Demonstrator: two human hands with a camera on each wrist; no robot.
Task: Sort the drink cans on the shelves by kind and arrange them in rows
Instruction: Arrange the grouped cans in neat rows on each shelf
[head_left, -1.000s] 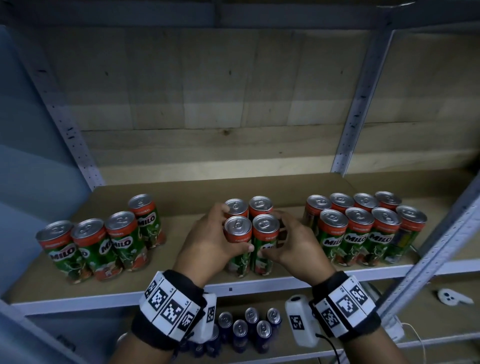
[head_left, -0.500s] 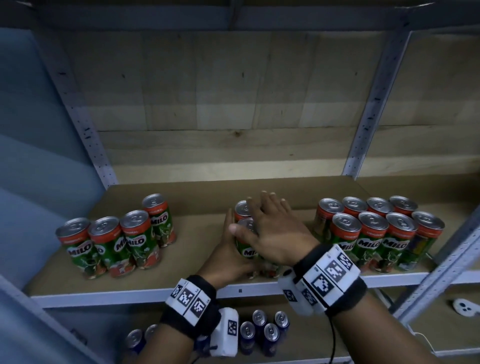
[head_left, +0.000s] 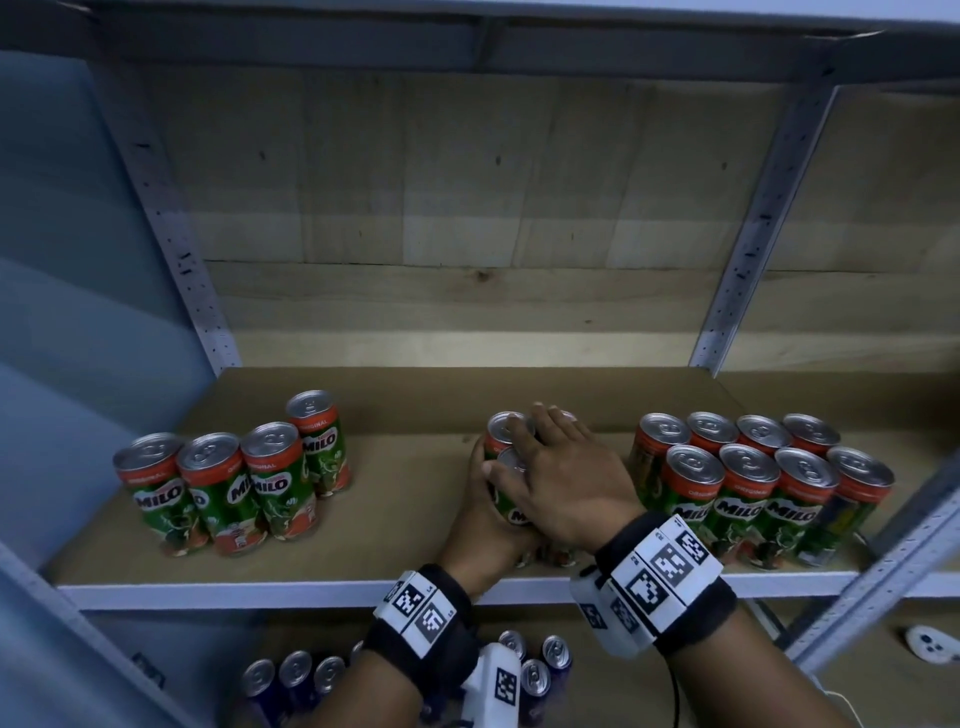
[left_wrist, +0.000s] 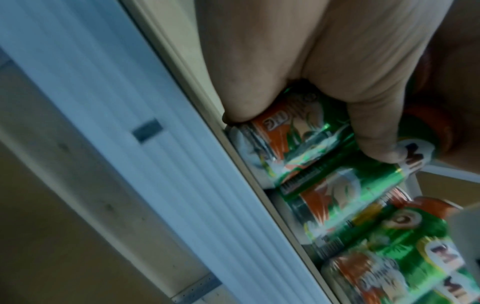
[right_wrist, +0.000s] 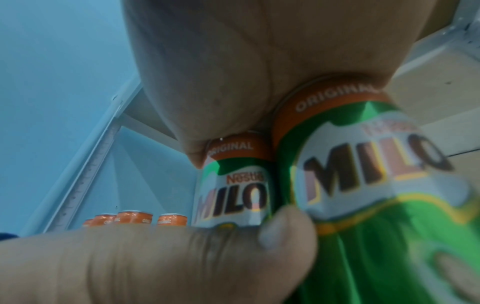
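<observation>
My right hand (head_left: 563, 480) lies flat, fingers (head_left: 545, 421) straight, atop the middle Milo cans (head_left: 503, 428); my left hand (head_left: 480, 512) cups their left side on the shelf (head_left: 405, 514), thumb curled round one.

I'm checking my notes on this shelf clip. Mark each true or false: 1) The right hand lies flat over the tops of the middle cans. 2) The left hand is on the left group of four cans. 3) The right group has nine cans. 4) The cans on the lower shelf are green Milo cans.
1) True: the right hand rests on the middle cans.
2) False: the left hand holds the middle cans' left side; the left group is untouched.
3) True: the right group shows nine tops.
4) False: the lower-shelf cans are dark blue.
</observation>
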